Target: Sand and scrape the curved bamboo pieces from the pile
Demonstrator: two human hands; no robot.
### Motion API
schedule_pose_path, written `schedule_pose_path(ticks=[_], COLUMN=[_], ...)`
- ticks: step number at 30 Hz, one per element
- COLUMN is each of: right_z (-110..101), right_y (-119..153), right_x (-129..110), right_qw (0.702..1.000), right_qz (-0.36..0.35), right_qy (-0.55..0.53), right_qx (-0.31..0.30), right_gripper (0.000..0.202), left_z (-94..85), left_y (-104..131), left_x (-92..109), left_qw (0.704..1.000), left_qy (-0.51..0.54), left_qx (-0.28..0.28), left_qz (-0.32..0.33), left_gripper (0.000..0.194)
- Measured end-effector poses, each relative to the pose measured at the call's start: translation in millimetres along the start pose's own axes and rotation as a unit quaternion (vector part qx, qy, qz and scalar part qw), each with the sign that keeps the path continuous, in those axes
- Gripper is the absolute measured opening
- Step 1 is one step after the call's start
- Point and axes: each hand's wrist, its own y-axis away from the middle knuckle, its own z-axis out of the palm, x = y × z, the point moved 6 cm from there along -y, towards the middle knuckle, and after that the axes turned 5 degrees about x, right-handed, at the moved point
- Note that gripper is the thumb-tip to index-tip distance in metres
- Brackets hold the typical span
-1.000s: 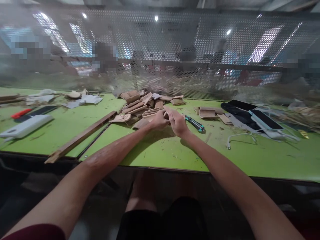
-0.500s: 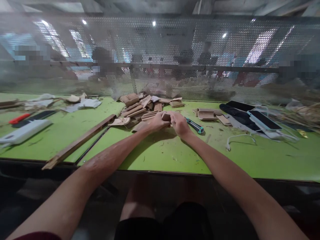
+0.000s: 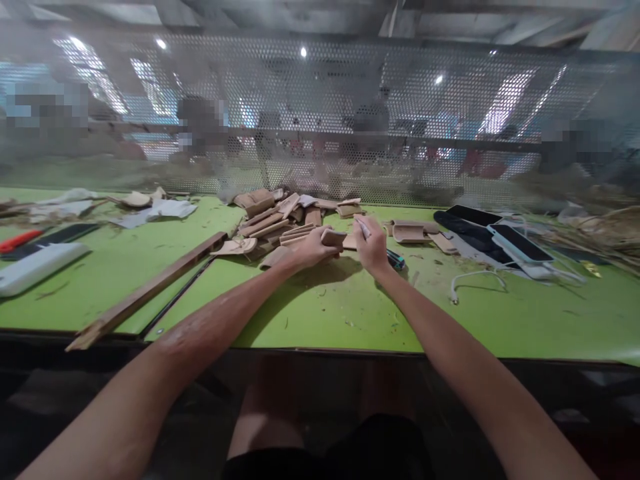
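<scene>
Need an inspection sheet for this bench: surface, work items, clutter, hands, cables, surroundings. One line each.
Surface: green tabletop, small scraps scattered, seam at left.
Work items: brown piece in hand; pile of brown pieces just beyond the left hand.
Clutter: utility knife partly hidden by the right wrist, blade state unclear; wooden strip at left; light-edged phone at right.
Hands: left grips the brown piece; right hand is closed around a slim pale item, too small to identify.
Cables: white cable loose on the right side, free end toward the person.
Surroundings: perforated screen behind the table; blurred figures beyond.
</scene>
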Motion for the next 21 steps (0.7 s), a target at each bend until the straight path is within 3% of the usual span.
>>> schedule_pose_path(ticks=[3,7,11,14,18,21], right_z=[4,19,19,17,18,20], right_y=[2,10,13,12,12,14], right_x=[-13,-35,-49,-45,-33,-38], right_qw=[0.999,0.993,0.988,0.987,0.988,0.988], right_qz=[-0.029,-0.078,-0.107,-0.118,-0.094,-0.097], right_qy=[0.001,0.050,0.083,0.083,0.088,0.087], right_qx=[-0.014,-0.074,-0.070,-0.074,-0.089,-0.086], right_gripper=[0.041,0.040,0.041,0.042,0.042,0.043], left_z=[1.4,1.8,2.8,4.1,7.8,6.3], left_y=[0,-2,-5,-6,-7,-8], left_x=[4,15,15,10,3,5], left_qw=[1.000,0.994,0.985,0.984,0.990,0.989], left_qy=[-0.024,-0.085,-0.153,-0.159,-0.133,-0.132], left_qx=[-0.014,-0.006,0.025,0.049,0.030,0.041], left_qz=[0.003,0.065,0.079,0.066,0.030,0.047], left_gripper=[0.027,0.024,0.013,0.010,0.008,0.006])
